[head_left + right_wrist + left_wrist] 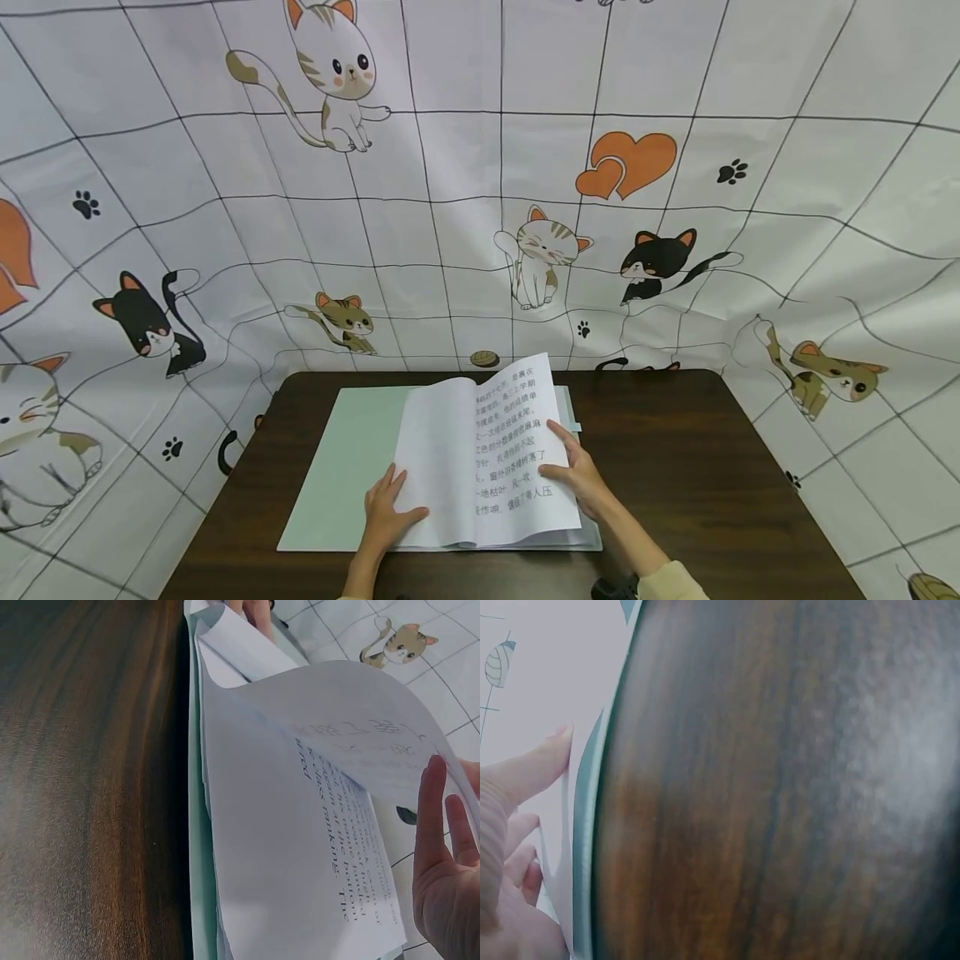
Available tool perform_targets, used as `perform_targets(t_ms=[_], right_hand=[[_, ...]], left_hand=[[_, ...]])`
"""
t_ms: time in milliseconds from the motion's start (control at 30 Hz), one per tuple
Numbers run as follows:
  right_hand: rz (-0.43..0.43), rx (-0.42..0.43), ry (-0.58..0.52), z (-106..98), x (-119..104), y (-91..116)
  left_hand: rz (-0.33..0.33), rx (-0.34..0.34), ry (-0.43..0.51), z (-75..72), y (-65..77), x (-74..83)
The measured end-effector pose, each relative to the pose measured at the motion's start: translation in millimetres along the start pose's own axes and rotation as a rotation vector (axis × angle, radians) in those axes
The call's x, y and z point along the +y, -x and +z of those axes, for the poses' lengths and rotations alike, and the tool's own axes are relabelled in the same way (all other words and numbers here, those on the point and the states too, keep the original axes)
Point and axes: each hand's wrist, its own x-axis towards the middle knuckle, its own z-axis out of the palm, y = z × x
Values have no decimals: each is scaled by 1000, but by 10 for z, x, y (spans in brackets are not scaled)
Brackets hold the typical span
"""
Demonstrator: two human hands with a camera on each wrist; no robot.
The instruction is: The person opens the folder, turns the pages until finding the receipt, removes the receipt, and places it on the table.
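You sit at a dark wooden desk [712, 467] with an open booklet [495, 467] lying flat at its middle, close to your near edge. Its pale green cover [337, 467] is folded out to the left. Your left hand [386, 508] rests on the lower left page, fingers straight and spread, thumb pointing right across the paper; nothing is pinched, so that grip is open. Your right hand [577, 475] lies on the right-hand printed page [517, 450], which arches up from the spine. From the right wrist view the fingers [431, 817] lie straight beside the curling sheet's edge, not curled round it. The booklet sits directly under both hands, between them and the desk. Behind the desk hangs a white cloth [480, 167] printed with cartoon cats, hearts and paw prints.
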Motion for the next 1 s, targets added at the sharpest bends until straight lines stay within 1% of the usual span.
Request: perform_targets(t_ms=[67,167,233,333,367,500,600,733,900,1000], right_hand=[[-3,-6,11,20,-7,9],[0,-8,22,56,-19,38],[2,-13,32,84,-22,59],[4,-25,40,124,-17,84],[1,-27,39,134,-14,92],[4,-13,18,160,-6,121],[2,-9,-4,179,-7,136],[-1,-19,-32,211,-13,154],[1,-15,-59,251,-39,173],[1,-17,-73,276,-67,175]], left_hand=[[0,-8,-33,-16,3,13],[20,-20,-101,-46,5,51],[31,-21,-130,-70,13,95],[50,-7,-154,-95,30,184],[66,5,-162,-99,35,215],[104,24,-197,-100,45,337],[94,23,-203,-103,46,413],[111,61,-203,-106,52,518],[194,147,-203,-51,31,679],[222,173,-180,-3,-8,802]])
